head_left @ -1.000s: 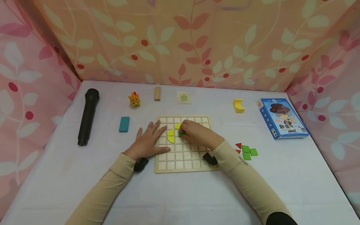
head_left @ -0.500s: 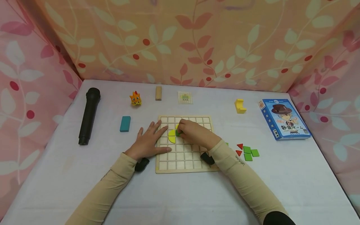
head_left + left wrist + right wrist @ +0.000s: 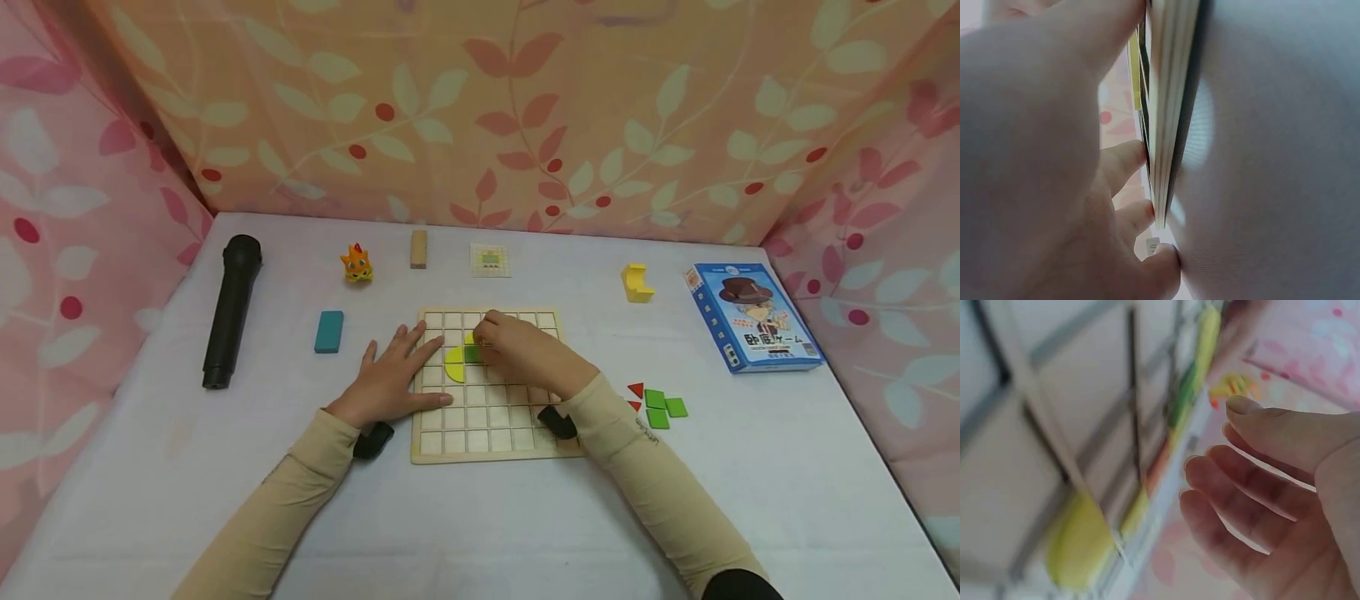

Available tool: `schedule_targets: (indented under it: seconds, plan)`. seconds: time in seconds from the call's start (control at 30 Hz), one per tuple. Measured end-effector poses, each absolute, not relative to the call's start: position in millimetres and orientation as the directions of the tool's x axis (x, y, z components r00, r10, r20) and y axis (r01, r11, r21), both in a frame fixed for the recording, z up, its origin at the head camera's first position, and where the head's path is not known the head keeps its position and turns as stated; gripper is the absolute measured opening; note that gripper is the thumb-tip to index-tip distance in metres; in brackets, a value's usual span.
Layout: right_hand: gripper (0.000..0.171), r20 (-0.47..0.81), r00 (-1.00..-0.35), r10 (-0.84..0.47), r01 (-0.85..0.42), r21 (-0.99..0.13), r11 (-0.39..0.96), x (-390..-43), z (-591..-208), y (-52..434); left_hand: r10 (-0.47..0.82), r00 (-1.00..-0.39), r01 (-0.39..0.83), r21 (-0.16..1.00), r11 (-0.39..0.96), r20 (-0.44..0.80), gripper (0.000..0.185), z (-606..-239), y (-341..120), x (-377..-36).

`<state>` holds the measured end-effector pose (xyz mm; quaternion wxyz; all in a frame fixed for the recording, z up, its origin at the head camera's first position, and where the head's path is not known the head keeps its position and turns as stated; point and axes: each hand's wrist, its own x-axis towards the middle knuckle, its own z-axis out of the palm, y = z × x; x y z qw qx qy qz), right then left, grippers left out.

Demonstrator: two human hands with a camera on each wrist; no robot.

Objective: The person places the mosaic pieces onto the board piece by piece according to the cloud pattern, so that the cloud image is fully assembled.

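Note:
My left hand (image 3: 390, 371) lies with spread, straight fingers on the left side of a wooden grid board (image 3: 457, 457). In the left wrist view its fingertips rest along the edge of the board (image 3: 1169, 119). Inside the grid sit a green square tile (image 3: 472, 355), yellow rounded tiles (image 3: 454, 372) to its left and a partly covered yellow tile (image 3: 469, 338) above it. Over the board, just right of the green tile, is my right hand (image 3: 528, 354). The right wrist view shows this hand (image 3: 1260, 494) with loosely bent fingers, nothing between them, apart from the grid.
Red triangles (image 3: 636, 389) and green squares (image 3: 656, 400) lie right of the board. Behind it are a pattern card (image 3: 490, 260), a wooden block (image 3: 418, 250), an orange figurine (image 3: 356, 264) and a yellow piece (image 3: 637, 283). A teal block (image 3: 328, 332), black microphone (image 3: 232, 312) and blue box (image 3: 753, 317) stand farther out.
My right hand has let go of the green tile, which moved slightly left into the grid beside the yellow ones, and its fingers have drawn off it. My left hand has stayed in place.

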<state>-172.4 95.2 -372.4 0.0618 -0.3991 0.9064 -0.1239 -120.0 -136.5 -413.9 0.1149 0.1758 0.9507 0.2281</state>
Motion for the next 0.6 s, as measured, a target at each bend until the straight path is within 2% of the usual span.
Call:
schedule_targets:
  seconds: [0.17, 0.37, 0.47, 0.6]
  plan:
    - [0.023, -0.022, -0.748, -0.664, -0.631, -0.286, 0.721, -168.0, -353.6, 130.0, 0.387, -0.912, 0.282, 0.48, 0.831, -0.134, 0.089, -415.6, -136.3, -120.5]
    - [0.026, -0.207, -0.837, -0.507, -0.452, -0.26, 0.853, -157.3, -348.5, 180.1, 0.387, -0.913, 0.284, 0.481, 0.829, -0.127, 0.088, -417.6, -137.1, -121.4]
    - [0.027, -0.327, -0.843, -0.428, -0.353, -0.267, 0.897, -150.8, -353.5, 199.9, 0.39, -0.913, 0.288, 0.481, 0.828, -0.124, 0.089, -418.1, -137.7, -121.8]
    - [0.026, -0.417, -0.823, -0.385, -0.284, -0.284, 0.916, -143.2, -362.9, 217.6, 0.396, -0.91, 0.292, 0.488, 0.822, -0.122, 0.089, -416.9, -137.6, -121.6]
